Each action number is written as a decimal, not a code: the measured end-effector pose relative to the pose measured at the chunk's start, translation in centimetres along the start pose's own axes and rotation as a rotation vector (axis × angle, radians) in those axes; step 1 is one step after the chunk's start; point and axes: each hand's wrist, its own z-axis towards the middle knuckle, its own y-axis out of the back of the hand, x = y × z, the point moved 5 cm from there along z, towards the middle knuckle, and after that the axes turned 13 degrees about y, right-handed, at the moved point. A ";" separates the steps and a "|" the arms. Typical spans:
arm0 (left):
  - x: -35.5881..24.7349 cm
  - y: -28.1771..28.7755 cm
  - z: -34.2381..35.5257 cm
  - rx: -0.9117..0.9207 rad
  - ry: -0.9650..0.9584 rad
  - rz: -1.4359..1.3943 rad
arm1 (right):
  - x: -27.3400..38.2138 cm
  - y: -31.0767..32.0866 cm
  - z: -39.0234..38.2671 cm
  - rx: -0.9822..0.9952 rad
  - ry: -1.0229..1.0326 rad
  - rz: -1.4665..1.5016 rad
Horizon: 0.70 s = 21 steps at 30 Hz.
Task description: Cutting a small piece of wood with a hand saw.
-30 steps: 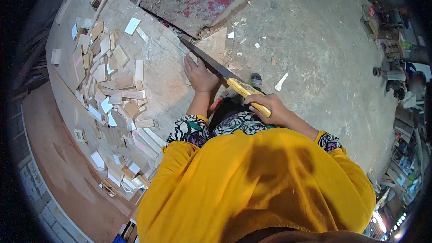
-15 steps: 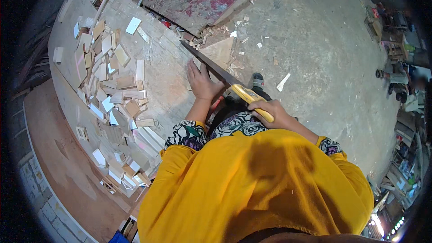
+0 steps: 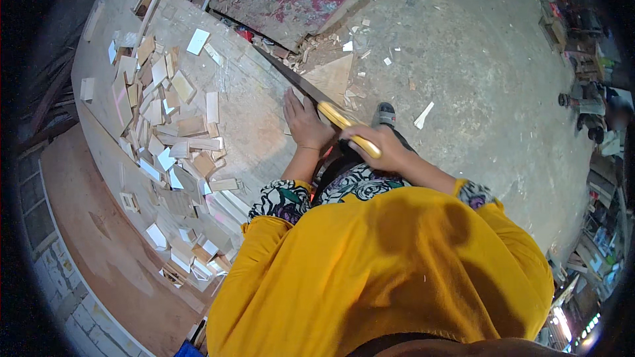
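My right hand (image 3: 380, 147) grips the yellow handle of a hand saw (image 3: 311, 91), whose dark blade runs up and left along the edge of a large plywood board (image 3: 251, 102). My left hand (image 3: 305, 122) lies flat on the board right beside the blade, fingers together and pointing away from me. A triangular offcut of wood (image 3: 334, 74) hangs past the blade on the floor side. My yellow sleeves and patterned cuffs fill the lower part of the view.
Several small cut wood pieces (image 3: 165, 125) are heaped across the board to my left. Chips and scraps (image 3: 370, 46) litter the concrete floor (image 3: 476, 79). A grey shoe (image 3: 383, 115) shows by the saw. Tools and clutter (image 3: 589, 106) stand at the far right.
The saw has slid back toward me along the board edge, handle and right hand lower. The left hand stays pressed on the board.
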 end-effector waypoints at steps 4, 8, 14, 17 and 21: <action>0.5 -0.1 0.4 -0.014 0.087 -0.239 | -0.6 -1.2 1.2 0.122 -0.103 0.012; -0.1 0.1 0.5 -0.019 0.056 -0.012 | 2.5 1.5 -0.2 0.065 -0.066 0.056; -0.8 0.8 0.7 -0.006 0.016 -0.108 | 5.1 3.4 -3.3 0.002 -0.157 0.054; -0.1 0.3 1.4 -0.057 0.025 -0.102 | 3.5 2.3 -2.7 0.095 -0.119 -0.009; 0.1 0.2 2.3 -0.100 0.055 -0.068 | 3.1 2.1 -1.8 0.096 -0.102 0.013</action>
